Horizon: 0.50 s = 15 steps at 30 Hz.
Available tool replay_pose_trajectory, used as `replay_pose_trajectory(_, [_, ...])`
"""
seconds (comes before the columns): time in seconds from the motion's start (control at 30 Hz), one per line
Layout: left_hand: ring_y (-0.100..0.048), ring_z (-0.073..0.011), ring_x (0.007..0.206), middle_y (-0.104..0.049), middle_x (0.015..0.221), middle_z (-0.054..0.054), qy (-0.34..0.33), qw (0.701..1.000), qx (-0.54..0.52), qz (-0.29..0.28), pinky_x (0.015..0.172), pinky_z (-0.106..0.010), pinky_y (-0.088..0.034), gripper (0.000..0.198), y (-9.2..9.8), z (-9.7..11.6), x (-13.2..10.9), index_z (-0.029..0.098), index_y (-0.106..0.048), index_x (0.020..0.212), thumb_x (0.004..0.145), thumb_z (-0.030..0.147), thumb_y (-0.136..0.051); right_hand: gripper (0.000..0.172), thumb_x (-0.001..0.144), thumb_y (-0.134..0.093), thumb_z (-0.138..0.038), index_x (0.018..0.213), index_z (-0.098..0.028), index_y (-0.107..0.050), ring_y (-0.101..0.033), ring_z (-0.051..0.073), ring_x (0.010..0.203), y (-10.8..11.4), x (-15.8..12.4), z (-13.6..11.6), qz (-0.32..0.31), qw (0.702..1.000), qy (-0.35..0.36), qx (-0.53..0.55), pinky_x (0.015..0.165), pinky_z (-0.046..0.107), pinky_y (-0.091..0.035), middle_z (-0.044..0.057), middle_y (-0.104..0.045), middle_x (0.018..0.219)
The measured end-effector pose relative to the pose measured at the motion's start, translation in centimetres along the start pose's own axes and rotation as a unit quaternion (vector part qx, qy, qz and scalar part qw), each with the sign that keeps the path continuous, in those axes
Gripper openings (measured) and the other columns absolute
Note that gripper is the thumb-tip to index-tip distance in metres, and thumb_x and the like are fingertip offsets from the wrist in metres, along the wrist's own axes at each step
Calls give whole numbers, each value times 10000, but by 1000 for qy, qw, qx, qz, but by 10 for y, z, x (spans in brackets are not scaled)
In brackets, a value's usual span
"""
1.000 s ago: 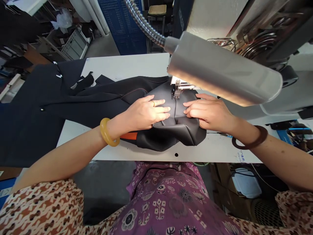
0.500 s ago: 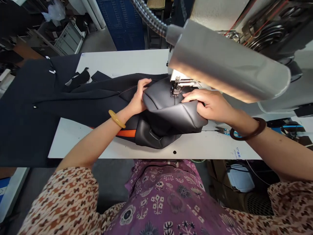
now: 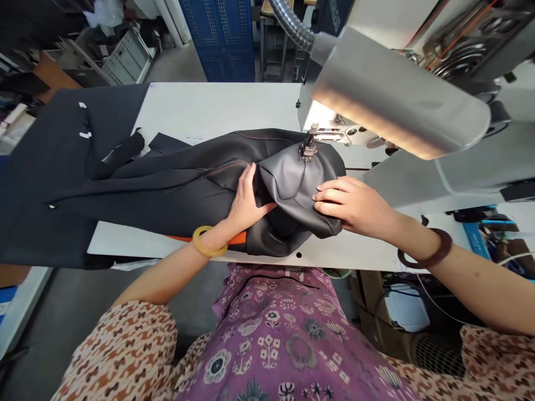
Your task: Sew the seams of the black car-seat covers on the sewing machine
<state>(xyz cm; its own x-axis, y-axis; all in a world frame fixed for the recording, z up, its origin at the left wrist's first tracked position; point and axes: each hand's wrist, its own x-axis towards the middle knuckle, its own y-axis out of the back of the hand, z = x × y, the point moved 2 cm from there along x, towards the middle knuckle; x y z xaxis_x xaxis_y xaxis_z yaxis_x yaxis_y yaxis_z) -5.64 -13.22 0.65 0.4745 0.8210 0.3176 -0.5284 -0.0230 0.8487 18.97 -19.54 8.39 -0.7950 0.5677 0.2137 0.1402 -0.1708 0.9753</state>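
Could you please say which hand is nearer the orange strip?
Left. The left hand is just beyond the orange strip; the right hand lies well to its right.

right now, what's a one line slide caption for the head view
Left hand and right hand on smooth black material at a metal presser foot, near a lit grey lamp.

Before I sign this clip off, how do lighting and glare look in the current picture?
Head view: the lamp glows along its lower edge and nearly whites out a patch of the sewing machine; head view: the black material shows a soft sheen; head view: the upper-left corner is too dark for much detail.
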Motion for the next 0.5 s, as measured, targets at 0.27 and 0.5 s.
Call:
replay_pose_trajectory(0.27, [-455,-267,1315,-513,1395,-87,-450,832,270,-179,1008,-467,-432,390,62,62,53,172,-593,1209,960,85,-305,177,772,-500,-144,876,-203,-631,-598,252,1060,16,17,11,-97,994,11,-38,744,389,-411,58,-690,1084])
replay_pose_trajectory(0.5, [-501,-281,1267,-575,1336,-29,-416,837,298,-194,843,-390,-511,398,67,67,53,194,-645,1163,930,58,-353,303,794,-407,-55,873,-199,-662,-599,194,1115,11,7,17,-52,998,-44,1,829,357,-450,35,-718,982])
